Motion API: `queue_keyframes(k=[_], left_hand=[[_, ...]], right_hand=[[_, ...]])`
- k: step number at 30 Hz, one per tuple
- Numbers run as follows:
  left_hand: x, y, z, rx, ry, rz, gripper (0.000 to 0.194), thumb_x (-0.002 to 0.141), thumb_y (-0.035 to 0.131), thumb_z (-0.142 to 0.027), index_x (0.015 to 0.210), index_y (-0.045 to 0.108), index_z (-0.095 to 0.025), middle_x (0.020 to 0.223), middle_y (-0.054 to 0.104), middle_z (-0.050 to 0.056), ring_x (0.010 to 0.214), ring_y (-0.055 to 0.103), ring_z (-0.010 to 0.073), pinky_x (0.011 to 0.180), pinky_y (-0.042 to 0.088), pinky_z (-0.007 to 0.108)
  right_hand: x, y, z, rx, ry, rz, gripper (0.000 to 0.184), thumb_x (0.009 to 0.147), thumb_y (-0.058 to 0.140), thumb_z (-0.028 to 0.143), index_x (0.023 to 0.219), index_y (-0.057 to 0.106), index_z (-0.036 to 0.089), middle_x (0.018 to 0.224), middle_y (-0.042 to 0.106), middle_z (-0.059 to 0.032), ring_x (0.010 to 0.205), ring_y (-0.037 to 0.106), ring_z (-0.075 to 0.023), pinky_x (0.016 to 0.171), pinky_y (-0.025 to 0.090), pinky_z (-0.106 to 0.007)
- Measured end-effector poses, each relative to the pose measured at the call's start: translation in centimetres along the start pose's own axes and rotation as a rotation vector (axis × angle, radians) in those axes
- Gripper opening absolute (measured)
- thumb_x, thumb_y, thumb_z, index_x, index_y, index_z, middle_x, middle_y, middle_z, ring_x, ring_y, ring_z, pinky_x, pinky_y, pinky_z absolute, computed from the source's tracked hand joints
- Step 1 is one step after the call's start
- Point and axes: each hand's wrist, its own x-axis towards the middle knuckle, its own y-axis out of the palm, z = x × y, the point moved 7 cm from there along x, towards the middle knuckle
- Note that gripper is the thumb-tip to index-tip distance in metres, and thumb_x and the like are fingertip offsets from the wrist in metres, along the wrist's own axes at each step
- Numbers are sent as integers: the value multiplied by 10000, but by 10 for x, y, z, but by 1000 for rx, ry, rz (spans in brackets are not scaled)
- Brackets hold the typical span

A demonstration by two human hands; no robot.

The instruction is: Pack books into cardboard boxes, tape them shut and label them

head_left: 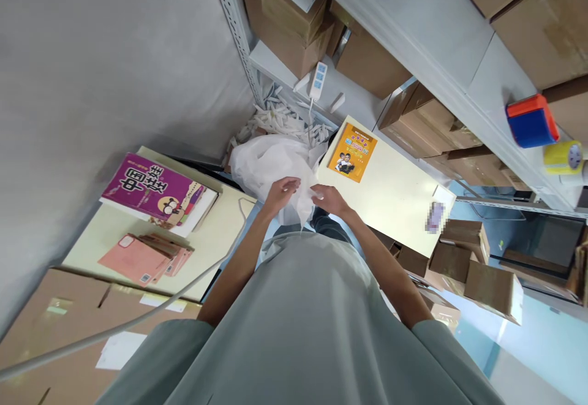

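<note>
A large, thin white plastic bag lies bunched in front of me, between the two tables. Its near edge hangs down in a point close to my shirt. My left hand is at the bag's near side, fingers curled and pinching the film. A short way to its right, my right hand pinches another part of the bag between thumb and fingers. What the bag contains cannot be made out.
An orange book lies on the right table. Purple books and pink booklets lie on the left table. A grey cable crosses at left. Shelves hold cardboard boxes, tape rolls and a power strip.
</note>
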Motion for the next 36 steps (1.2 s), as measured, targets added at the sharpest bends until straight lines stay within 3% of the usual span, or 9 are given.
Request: queue_keyframes(k=[3,7,12,16,20,23,27,31,36], left_hand=[[12,-20,14,43,-46,-117,617,838,821,-469,1383,731,-195,1485,707,196,1295,724,353,1044,615,479],[26,-27,24,125,-117,-209,808,795,803,-261,1569,588,-169,1690,491,265,1454,614,414,1063,614,506],[35,-8,9,131,36,-198,844,828,715,-214,1646,508,-198,1732,442,210,1577,495,381,1224,520,509],[46,24,-2,158,119,-58,943,804,738,-233,1701,446,-235,1797,382,155,1681,350,381,1370,325,540],[64,64,-9,144,62,52,1111,765,771,-251,1777,310,-253,1860,282,114,1740,200,385,1418,198,511],[74,100,-17,126,17,126,1119,789,763,-291,1793,270,-245,1857,291,129,1737,215,391,1397,254,512],[78,144,-32,121,15,163,955,844,800,-400,1715,435,-259,1674,575,166,1592,502,400,1295,422,542],[78,183,-48,147,81,121,640,811,861,-504,1364,741,-203,1342,786,132,1315,715,352,1147,563,462],[74,221,-49,211,61,92,493,713,877,-450,1113,770,-182,1178,814,104,1125,760,300,936,646,391]], right_hand=[[-15,-21,-6,179,10,-21,317,1005,768,523,1143,865,255,1220,847,-57,1110,814,-324,1008,649,-425],[-37,-54,-20,377,162,-103,756,1042,483,839,866,855,205,954,841,-95,957,804,-310,895,672,-421],[-75,-97,-17,246,128,-113,461,869,818,688,858,845,227,856,823,-37,896,773,-266,898,625,-357],[-117,-120,-20,244,113,-88,266,862,824,512,932,829,255,995,847,-31,975,792,-262,947,615,-358],[-158,-138,-29,253,121,-79,184,904,758,445,947,818,277,1018,840,-40,1002,806,-275,1004,619,-392],[-184,-153,-41,214,109,-94,173,920,710,416,956,817,283,1060,834,-47,1029,796,-279,1041,612,-411],[-212,-174,-77,212,128,-112,184,923,700,418,959,820,283,1108,835,-49,1046,784,-280,1068,604,-419],[-235,-197,-128,286,127,-169,189,923,732,432,974,813,270,1090,838,-52,1069,789,-282,1078,606,-412],[-259,-223,-206,348,124,-310,167,912,729,283,1065,793,268,1170,820,-58,978,811,-256,965,645,-389]])
